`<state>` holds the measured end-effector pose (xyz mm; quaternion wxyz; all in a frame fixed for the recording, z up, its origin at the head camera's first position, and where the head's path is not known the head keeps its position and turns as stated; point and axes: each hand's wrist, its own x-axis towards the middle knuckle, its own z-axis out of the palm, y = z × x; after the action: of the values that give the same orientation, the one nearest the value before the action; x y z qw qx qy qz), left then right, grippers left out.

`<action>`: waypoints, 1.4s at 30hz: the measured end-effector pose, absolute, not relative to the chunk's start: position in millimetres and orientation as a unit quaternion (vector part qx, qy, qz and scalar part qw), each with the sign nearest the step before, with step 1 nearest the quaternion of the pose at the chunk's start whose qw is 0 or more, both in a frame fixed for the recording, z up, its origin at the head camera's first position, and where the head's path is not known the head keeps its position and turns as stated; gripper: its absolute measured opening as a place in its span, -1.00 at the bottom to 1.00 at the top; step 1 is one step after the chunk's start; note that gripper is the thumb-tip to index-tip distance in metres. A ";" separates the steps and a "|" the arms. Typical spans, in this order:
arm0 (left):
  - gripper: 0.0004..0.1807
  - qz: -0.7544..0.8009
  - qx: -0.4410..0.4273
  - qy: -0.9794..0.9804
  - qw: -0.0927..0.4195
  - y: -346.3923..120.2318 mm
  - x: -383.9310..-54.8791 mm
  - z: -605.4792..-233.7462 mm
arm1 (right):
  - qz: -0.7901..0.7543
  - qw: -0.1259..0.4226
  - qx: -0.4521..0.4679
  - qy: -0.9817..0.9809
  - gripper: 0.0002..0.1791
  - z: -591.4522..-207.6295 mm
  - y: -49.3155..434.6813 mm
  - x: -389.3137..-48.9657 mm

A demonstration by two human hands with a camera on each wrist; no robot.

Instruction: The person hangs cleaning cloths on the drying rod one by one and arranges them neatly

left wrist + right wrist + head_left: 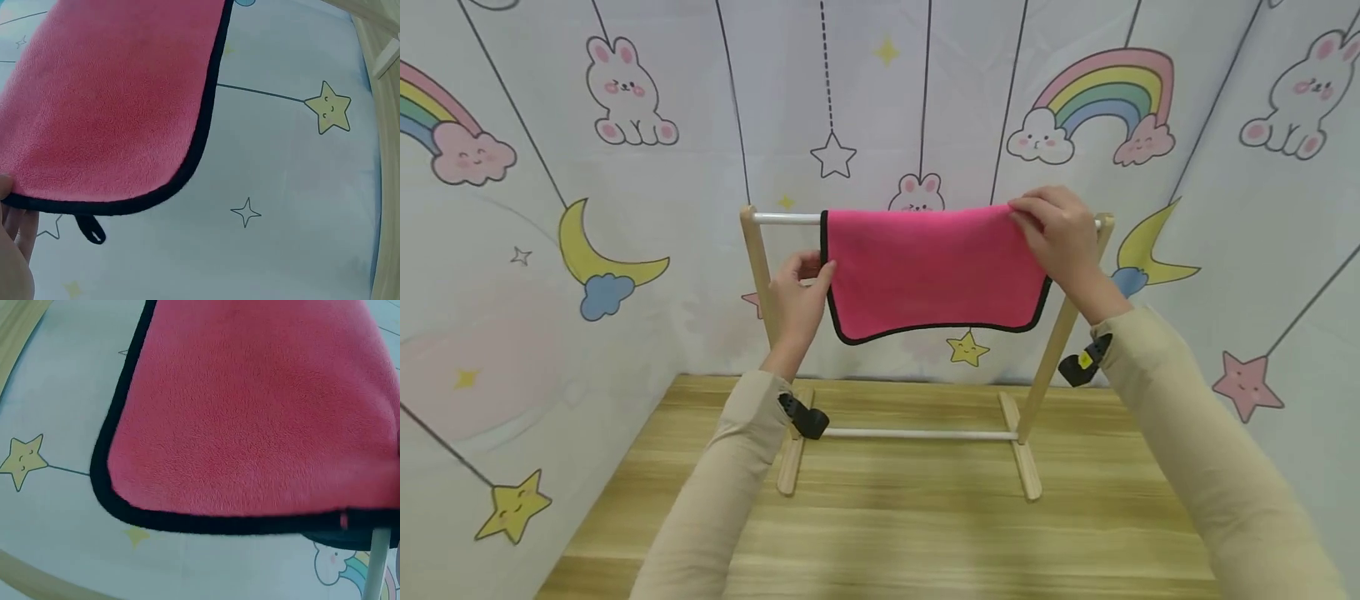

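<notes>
A pink plush towel (936, 267) with black edging hangs folded over the upper white bar (786, 218) of a wooden rack. My left hand (797, 300) pinches its left edge, thumb in front and fingers behind, as the left wrist view shows too. Up at the top right, my right hand (1058, 233) pinches the towel's fold by the bar. A small black loop (92, 230) sticks out past the edging in the left wrist view. The towel (250, 419) fills much of the right wrist view, where the right hand is almost wholly out of frame.
The rack's wooden posts (1051, 367) stand on feet (1028, 471) on a wood-grain table (910, 533). A lower white bar (917, 434) joins them. Behind and at both sides hangs a white backdrop (700, 317) printed with rabbits, stars and rainbows.
</notes>
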<state>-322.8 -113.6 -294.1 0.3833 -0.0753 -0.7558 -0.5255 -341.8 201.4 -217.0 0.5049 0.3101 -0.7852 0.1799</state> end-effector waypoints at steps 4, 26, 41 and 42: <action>-0.67 -0.516 -0.068 -0.763 0.382 -114.8 -320.6 -288.4 | 0.182 0.498 0.282 -0.800 -0.78 -215.5 199.9 -340.9; -0.64 -0.551 -0.134 -0.775 0.278 -136.3 -309.2 -327.9 | 0.494 0.341 0.157 -0.784 -0.39 -321.3 223.8 -293.5; -0.73 -0.545 -0.153 -0.755 0.332 -119.5 -299.6 -309.3 | 0.538 0.463 0.162 -0.685 -0.70 -284.2 212.4 -273.1; -0.73 -0.547 -0.149 -0.753 0.334 -117.8 -298.2 -304.7 | 0.537 0.470 0.160 -0.682 -0.71 -277.8 213.0 -273.9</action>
<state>-298.2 -117.8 -304.7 0.3341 -0.1487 -0.7532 -0.5468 -273.9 213.0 -277.8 0.4700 0.1598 -0.6820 0.5370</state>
